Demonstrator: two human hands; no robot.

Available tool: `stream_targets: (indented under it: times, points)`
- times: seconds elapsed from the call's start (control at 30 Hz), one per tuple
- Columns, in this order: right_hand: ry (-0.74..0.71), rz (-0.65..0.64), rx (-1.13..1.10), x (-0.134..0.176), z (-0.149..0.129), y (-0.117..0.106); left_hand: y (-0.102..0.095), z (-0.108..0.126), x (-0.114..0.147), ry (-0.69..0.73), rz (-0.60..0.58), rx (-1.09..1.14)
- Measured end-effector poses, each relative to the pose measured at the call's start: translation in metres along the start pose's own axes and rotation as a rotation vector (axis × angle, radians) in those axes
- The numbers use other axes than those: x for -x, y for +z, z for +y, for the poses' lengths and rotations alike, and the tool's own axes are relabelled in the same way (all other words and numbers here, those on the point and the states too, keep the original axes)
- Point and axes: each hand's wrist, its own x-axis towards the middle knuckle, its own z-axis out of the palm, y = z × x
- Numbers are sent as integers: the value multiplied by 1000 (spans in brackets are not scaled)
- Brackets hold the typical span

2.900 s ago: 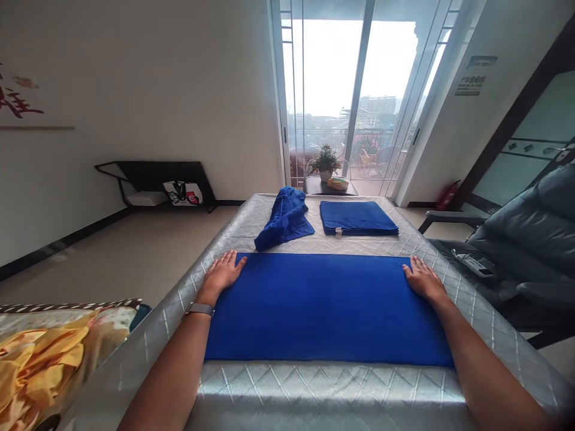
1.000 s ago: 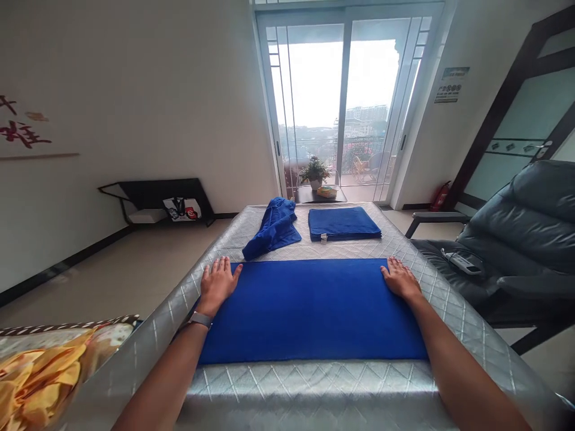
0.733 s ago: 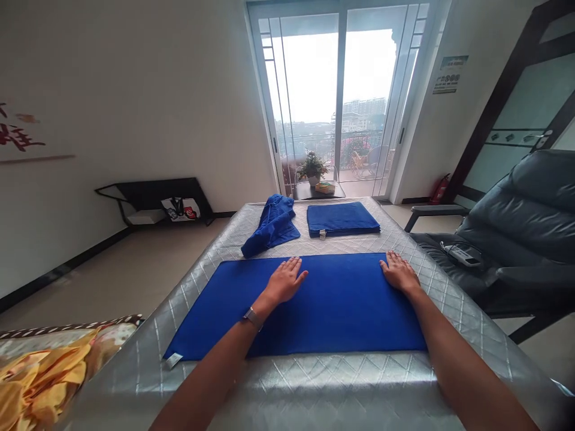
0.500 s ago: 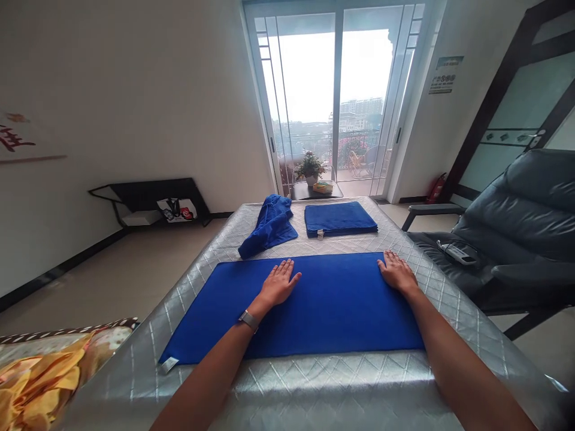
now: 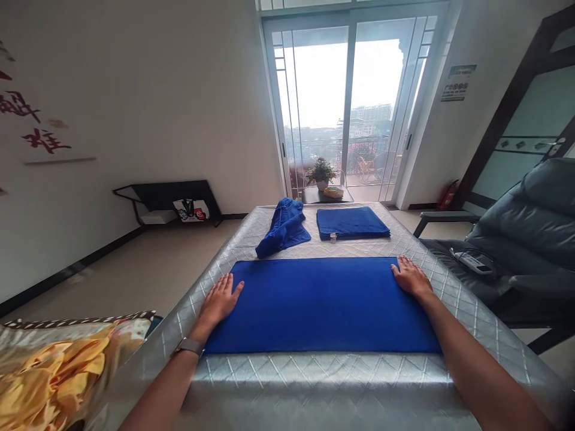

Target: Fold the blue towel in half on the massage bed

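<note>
A blue towel (image 5: pixel 321 308) lies spread flat across the silver quilted tabletop (image 5: pixel 323 374). On its left edge rests my left hand (image 5: pixel 221 298), palm down with the fingers stretched out. My right hand (image 5: pixel 411 276) lies flat at the towel's far right corner, fingers straight and thumb apart. Neither hand grips anything. Beyond the spread towel, a crumpled blue towel (image 5: pixel 284 228) sits to the left. Beside it on the right is a neat stack of folded blue towels (image 5: pixel 353 223) with a white tag at the front. My left forearm hides the near left corner of the spread towel.
A grey armchair (image 5: pixel 534 239) with a white handset (image 5: pixel 471 261) on its seat stands at the right. Yellow cloth (image 5: pixel 58 377) is heaped at the lower left. Behind the table are a small stand with a potted plant (image 5: pixel 320 173) and a sliding glass door (image 5: pixel 314 90).
My left hand has slid left across the towel from its middle to its left edge. My right hand stays at the far right corner. The view has turned slightly left.
</note>
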Motion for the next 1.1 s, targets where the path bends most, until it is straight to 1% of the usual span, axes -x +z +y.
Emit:
stream_targets:
  times: [0.07,0.17,0.23,0.27,0.3,0.37,0.47,0.5,0.53,0.57,0.63,0.7,0.8,0.9,1.03,1.1]
  points:
    - [13,30,27,3,-1,-3,-5,7,3,-6,3,5]
    - [14,173,109,13,-11,-13,-11,18,6,-13,17,15]
    - [-46,272,142,24,-29,-22,-14,21,8,-13,34,21]
    - [-93,291,139,32,-43,-26,-15,22,8,-14,38,22]
    - [-141,282,120,41,-60,-29,-16,23,9,-15,39,23]
    - [-247,202,46,62,-101,-32,-16,23,8,-25,27,24]
    - [-437,34,-66,96,-166,-27,-15,22,7,-33,2,31]
    - [-496,7,-88,106,-183,-24,-14,21,6,-30,-1,35]
    - [-546,-17,-109,114,-196,-20,-14,20,6,-26,0,38]
    - [-564,-51,-126,120,-205,-17,-13,19,5,-23,4,41]
    - [-551,-109,-145,127,-211,-13,-12,18,5,-18,21,47]
    - [-507,-151,-139,128,-202,-12,-12,17,4,-15,35,54]
    - [-448,-161,-97,123,-167,-12,-13,18,5,-21,29,60]
    - [-344,-144,-34,116,-115,-12,-14,20,5,-34,14,65]
    - [-190,-118,55,106,-38,-12,-14,20,4,-35,41,87]
    - [-109,-98,76,100,-7,-11,-14,20,4,-30,48,97]
